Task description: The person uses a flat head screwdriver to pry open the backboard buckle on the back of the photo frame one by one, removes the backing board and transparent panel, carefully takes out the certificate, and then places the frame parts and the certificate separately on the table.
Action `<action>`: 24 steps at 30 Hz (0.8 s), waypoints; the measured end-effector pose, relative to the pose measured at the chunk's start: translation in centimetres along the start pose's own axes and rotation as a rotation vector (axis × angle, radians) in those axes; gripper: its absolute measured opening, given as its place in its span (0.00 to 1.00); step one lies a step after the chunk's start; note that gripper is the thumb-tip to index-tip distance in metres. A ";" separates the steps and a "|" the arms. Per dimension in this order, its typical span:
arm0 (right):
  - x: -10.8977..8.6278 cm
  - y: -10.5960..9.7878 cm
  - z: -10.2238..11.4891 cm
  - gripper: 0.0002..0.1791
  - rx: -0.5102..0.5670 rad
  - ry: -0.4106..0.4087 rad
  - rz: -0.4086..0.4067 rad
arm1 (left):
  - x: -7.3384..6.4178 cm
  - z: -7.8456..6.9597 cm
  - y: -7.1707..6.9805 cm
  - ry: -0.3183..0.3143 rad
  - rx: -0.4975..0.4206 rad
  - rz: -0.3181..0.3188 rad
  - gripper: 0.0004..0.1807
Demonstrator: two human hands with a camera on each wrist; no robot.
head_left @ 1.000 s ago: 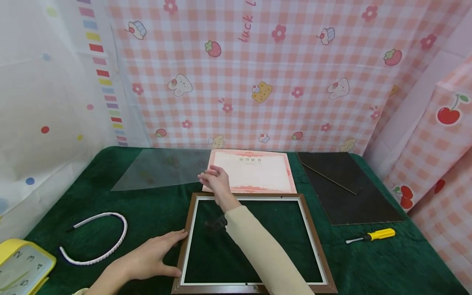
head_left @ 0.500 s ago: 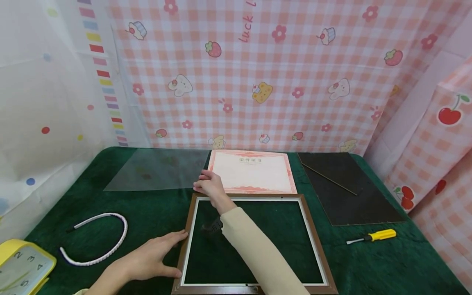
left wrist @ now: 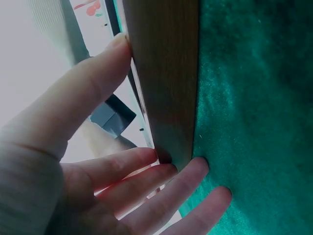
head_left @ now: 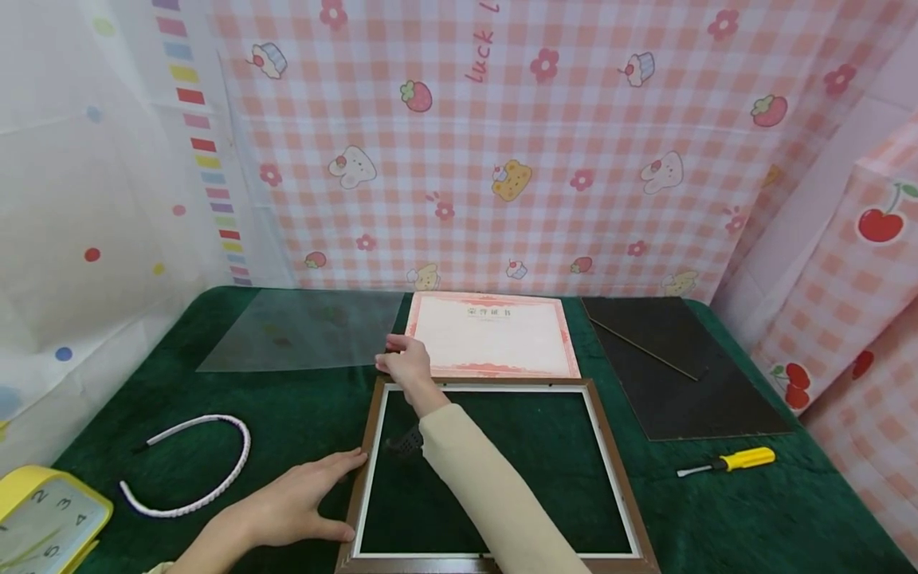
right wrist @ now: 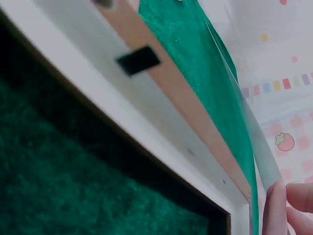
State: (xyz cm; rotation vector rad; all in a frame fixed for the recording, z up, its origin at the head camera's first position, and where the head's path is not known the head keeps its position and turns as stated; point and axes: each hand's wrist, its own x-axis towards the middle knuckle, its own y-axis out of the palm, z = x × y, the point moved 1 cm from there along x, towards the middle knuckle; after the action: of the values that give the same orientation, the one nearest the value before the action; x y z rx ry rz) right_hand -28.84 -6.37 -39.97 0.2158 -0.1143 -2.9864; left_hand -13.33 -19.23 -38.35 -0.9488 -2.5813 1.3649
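Note:
In the head view a brown picture frame (head_left: 622, 470) with a white inner lip lies on the green cloth, nearest me. My left hand (head_left: 297, 498) rests at its left side, thumb and fingertips touching the edge with the fingers fairly straight; the left wrist view shows the thumb (left wrist: 93, 83) against the brown side. Reaching across the frame, my right hand (head_left: 407, 367) pinches the near right corner of a clear sheet (head_left: 308, 327) lying at the back left. The right wrist view has its fingers (right wrist: 276, 208) at the sheet's corner. The frame's near right part is behind the right sleeve.
A pink-bordered certificate (head_left: 495, 335) lies behind the frame. At the right is a black backing board (head_left: 688, 399) with a thin rod (head_left: 638, 347) on it, and a yellow-handled screwdriver (head_left: 739, 460). A white headband (head_left: 240, 462) and yellow clock (head_left: 53, 518) are on the left.
My right hand has moved slightly left and toward me, and the clear sheet has slid left, away from the certificate. The left hand and the frame stay put.

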 end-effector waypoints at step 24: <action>0.2 -3.5 2.4 0.20 -0.204 -0.033 0.187 | 0.1 0.2 -0.4 -0.016 0.006 0.032 0.48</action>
State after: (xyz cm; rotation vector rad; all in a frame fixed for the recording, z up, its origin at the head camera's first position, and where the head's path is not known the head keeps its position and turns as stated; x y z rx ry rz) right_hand -29.93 -2.82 -37.89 0.1248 0.1576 -2.7907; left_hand -13.66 -19.54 -38.20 -0.9860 -2.5832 1.3927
